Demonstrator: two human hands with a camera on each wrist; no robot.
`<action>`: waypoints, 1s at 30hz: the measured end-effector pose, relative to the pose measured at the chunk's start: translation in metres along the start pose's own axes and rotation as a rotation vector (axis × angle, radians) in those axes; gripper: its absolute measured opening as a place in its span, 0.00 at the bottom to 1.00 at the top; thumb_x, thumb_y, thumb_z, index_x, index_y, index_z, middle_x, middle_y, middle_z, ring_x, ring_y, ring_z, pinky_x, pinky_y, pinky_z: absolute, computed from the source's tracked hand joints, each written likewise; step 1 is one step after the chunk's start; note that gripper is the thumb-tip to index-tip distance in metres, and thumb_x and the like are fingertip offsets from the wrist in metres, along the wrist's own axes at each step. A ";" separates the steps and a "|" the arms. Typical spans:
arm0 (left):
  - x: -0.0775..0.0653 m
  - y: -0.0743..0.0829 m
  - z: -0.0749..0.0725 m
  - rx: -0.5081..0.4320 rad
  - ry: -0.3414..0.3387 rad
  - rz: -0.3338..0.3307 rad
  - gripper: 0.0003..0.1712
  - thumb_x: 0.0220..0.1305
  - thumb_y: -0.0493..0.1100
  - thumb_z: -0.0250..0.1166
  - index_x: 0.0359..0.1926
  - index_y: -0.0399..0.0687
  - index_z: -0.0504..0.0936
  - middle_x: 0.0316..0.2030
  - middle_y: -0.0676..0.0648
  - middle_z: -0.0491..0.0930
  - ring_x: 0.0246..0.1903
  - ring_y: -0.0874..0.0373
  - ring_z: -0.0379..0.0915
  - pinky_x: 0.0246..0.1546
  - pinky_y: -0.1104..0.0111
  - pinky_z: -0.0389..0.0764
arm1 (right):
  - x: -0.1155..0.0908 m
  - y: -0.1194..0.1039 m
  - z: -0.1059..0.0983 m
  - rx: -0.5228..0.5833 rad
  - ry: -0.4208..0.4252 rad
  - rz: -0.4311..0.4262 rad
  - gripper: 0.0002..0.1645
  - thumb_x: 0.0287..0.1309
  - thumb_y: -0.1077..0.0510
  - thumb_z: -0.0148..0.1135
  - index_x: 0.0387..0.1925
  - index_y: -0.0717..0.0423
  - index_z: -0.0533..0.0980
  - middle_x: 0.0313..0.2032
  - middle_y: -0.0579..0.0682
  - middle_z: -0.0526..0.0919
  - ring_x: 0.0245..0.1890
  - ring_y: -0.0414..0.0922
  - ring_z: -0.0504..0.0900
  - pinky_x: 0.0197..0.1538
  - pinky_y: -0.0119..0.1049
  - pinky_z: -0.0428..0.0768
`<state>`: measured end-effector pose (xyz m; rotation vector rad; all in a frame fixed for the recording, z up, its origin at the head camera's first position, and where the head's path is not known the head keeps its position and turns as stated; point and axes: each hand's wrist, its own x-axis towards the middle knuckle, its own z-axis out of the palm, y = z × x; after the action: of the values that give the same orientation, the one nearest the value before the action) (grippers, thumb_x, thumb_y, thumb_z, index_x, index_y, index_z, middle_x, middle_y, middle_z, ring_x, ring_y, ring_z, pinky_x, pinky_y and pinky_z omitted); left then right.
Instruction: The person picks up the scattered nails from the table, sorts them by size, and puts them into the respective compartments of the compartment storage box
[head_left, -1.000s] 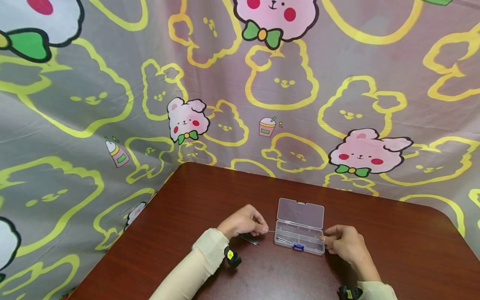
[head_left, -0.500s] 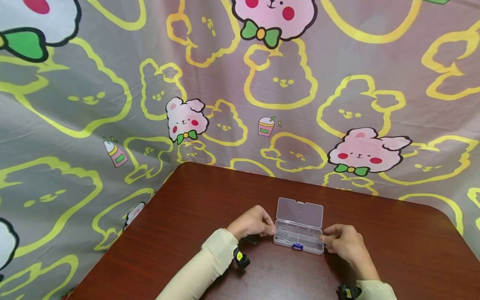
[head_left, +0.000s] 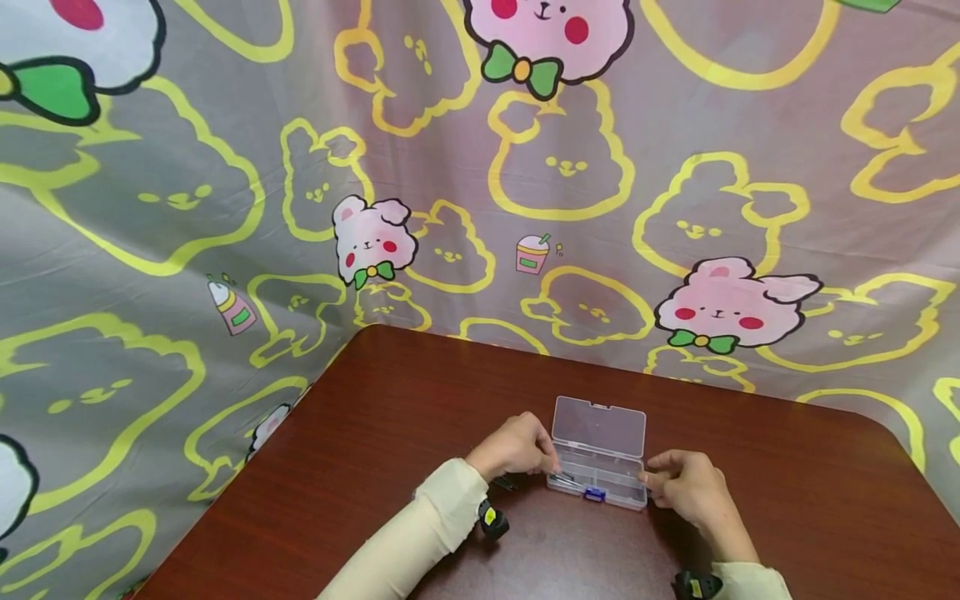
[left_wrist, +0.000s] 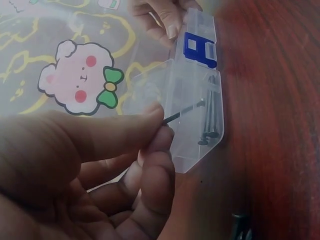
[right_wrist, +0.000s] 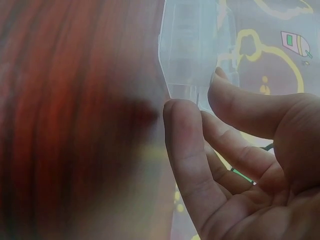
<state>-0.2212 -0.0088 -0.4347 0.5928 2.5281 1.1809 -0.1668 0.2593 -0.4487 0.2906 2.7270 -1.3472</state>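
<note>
A clear plastic compartment box (head_left: 624, 493) with a blue latch (left_wrist: 200, 49) lies on the table, its lid (head_left: 600, 427) tipped back. Between thumb and forefinger, my left hand (head_left: 519, 446) pinches a thin dark nail (left_wrist: 184, 111) over the left front compartment. The nail's flat head end reaches inside, close to several other nails (left_wrist: 211, 110) lying along the front wall. My right hand (head_left: 692, 490) holds the box's right end, with the thumb and fingers at the wall in the right wrist view.
More small metal pieces (head_left: 506, 482), partly hidden by the left hand, lie on the brown table (head_left: 420, 400) left of the box. A curtain (head_left: 450, 167) with cartoon animals hangs behind and left of the table.
My left hand has moved right from beside the box to over its left front compartment, carrying the nail. The right hand has stayed at the box's right end.
</note>
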 end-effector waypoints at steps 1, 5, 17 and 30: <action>0.000 0.000 0.000 0.007 0.002 0.006 0.08 0.54 0.34 0.76 0.21 0.47 0.88 0.16 0.57 0.78 0.15 0.64 0.70 0.17 0.72 0.71 | 0.000 0.000 0.000 0.000 -0.001 0.002 0.15 0.58 0.63 0.73 0.42 0.70 0.80 0.26 0.51 0.83 0.26 0.46 0.84 0.31 0.41 0.85; 0.002 0.001 0.002 0.059 0.013 0.017 0.09 0.53 0.37 0.78 0.20 0.50 0.88 0.15 0.59 0.78 0.16 0.65 0.69 0.19 0.73 0.70 | 0.000 0.000 0.000 -0.004 0.003 -0.001 0.16 0.57 0.63 0.73 0.42 0.70 0.80 0.26 0.51 0.83 0.26 0.46 0.83 0.31 0.41 0.85; 0.003 -0.002 -0.001 0.100 0.054 0.057 0.07 0.48 0.40 0.82 0.21 0.53 0.90 0.20 0.63 0.80 0.25 0.68 0.70 0.25 0.74 0.72 | 0.000 0.000 0.000 -0.002 0.007 -0.009 0.15 0.56 0.64 0.73 0.42 0.71 0.80 0.26 0.52 0.83 0.25 0.46 0.83 0.30 0.40 0.84; -0.006 -0.022 -0.022 -0.081 0.071 0.013 0.06 0.51 0.35 0.79 0.23 0.48 0.89 0.20 0.54 0.82 0.17 0.60 0.73 0.21 0.69 0.75 | 0.001 0.002 0.000 -0.004 0.005 -0.002 0.15 0.57 0.63 0.73 0.42 0.70 0.80 0.26 0.51 0.83 0.26 0.45 0.83 0.30 0.41 0.84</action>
<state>-0.2304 -0.0388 -0.4373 0.5575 2.5237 1.3243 -0.1670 0.2605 -0.4502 0.2919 2.7337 -1.3437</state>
